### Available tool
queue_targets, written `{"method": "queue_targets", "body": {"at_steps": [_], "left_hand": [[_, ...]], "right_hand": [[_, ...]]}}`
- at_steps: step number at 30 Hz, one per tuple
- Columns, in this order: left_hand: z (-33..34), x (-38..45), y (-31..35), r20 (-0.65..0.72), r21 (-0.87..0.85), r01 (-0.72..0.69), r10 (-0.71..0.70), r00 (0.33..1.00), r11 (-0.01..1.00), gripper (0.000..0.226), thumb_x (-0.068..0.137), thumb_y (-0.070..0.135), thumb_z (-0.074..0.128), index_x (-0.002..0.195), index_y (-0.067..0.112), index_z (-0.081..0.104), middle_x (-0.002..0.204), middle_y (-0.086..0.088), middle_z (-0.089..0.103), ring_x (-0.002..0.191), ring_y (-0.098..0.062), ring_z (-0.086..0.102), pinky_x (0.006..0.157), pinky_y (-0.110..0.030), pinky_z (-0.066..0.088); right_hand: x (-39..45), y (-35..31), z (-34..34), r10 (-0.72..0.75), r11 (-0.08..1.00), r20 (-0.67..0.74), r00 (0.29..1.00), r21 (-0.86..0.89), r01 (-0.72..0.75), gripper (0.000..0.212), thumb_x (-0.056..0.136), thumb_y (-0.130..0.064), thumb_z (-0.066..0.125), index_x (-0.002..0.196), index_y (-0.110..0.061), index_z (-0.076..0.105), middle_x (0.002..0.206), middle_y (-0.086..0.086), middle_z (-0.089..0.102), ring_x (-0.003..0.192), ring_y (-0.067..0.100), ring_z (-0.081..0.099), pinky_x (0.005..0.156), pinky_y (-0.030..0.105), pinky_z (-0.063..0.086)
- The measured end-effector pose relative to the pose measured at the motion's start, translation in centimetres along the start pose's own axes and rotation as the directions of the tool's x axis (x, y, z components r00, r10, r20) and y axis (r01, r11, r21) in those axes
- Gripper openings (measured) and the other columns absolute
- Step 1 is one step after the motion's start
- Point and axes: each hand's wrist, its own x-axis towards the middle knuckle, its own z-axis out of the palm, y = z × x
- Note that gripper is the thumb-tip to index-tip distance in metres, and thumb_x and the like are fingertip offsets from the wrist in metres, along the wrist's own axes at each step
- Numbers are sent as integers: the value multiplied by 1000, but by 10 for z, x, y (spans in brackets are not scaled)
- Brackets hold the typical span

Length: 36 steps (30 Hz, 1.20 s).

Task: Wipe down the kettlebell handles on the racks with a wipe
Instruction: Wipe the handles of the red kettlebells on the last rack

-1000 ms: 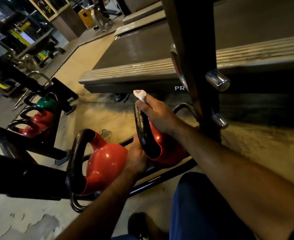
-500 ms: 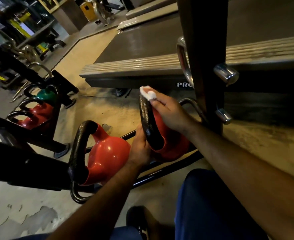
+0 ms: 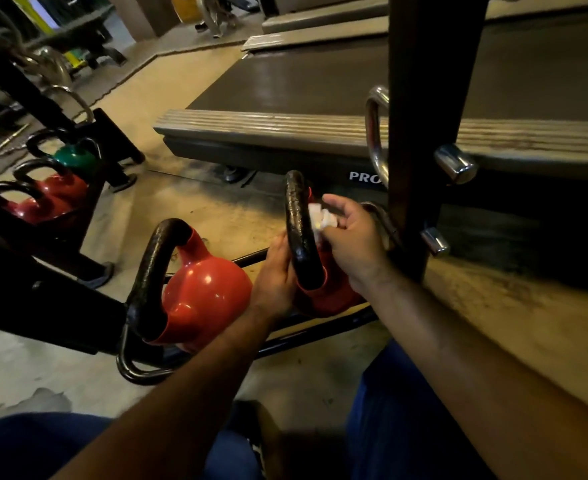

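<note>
Two red kettlebells with black handles sit on a low black rack (image 3: 285,341). My right hand (image 3: 351,237) pinches a crumpled white wipe (image 3: 320,216) against the inner side of the right kettlebell's handle (image 3: 297,230). My left hand (image 3: 277,271) rests against the near lower part of that handle and the red body (image 3: 327,299), its fingers hidden behind. The left red kettlebell (image 3: 202,296) stands untouched beside it.
A black upright post (image 3: 420,133) with chrome pegs and a chrome handle rises just right of my right hand. A treadmill deck (image 3: 285,126) lies behind. A second rack at far left holds a green kettlebell (image 3: 74,157) and red kettlebells (image 3: 60,192).
My right hand has slid the wipe from the top of the handle down onto its inner side. My left hand keeps its place at the handle's base.
</note>
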Motion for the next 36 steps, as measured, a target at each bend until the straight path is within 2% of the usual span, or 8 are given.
{"method": "queue_targets", "body": {"at_steps": [6,10,14,17,22,25,30,36], "left_hand": [[0,1,-1,-10,10,-43,43,999,999,37,104,26,49,137,41,43,132,1,53,125,-19,52,102,-53,46],[1,0,2,-46,41,-70,72,996,997,33,105,23,47,136,35,44,130,2,54,123,-13,52,101,-47,47],[4,3,-8,-58,38,-25,27,998,999,36,104,31,48,139,38,40,139,3,51,130,-15,50,104,-50,45],[6,5,-17,-53,68,13,-10,999,998,40,104,38,46,143,38,36,146,0,47,138,-21,42,108,-53,41],[4,6,-17,-66,71,-32,36,997,997,41,103,33,44,143,34,36,149,-4,44,141,-24,38,110,-54,37],[6,6,-18,-71,50,-30,34,997,998,41,101,36,43,141,36,36,148,-5,44,140,-25,39,110,-55,37],[7,6,-20,-73,17,-27,29,997,999,41,100,39,42,140,35,38,146,-7,45,139,-28,40,109,-56,37],[7,5,-20,-64,15,-33,34,997,999,43,101,41,41,143,35,36,147,-4,44,140,-25,39,110,-56,37]], "right_hand": [[-12,-6,-6,226,972,189,956,18,-233,26,95,-7,54,114,-10,72,99,7,74,86,13,68,74,25,52],[-12,-13,-17,348,924,284,894,56,-377,62,76,-40,54,131,-13,59,114,15,68,102,29,58,91,38,43],[-20,-17,-24,343,936,315,885,-190,-296,79,75,-69,47,138,-22,58,128,4,69,123,22,60,112,43,36],[-27,-25,-23,330,929,301,895,-273,-251,67,90,-71,40,134,-25,61,129,0,68,124,14,60,105,33,39],[-26,-50,-16,377,914,315,871,27,-405,84,92,-67,42,157,-16,26,115,17,70,94,21,69,99,41,44],[-27,-59,-8,376,884,265,888,185,-429,85,92,-63,48,158,-17,22,141,27,53,112,34,65,105,48,45],[-20,-53,3,368,835,236,900,343,-431,85,91,-56,56,157,-12,25,146,28,49,121,38,60,97,47,49],[15,-59,15,362,775,250,898,455,-439,103,88,-71,49,160,-9,10,160,30,23,143,45,36,116,57,29]]}}
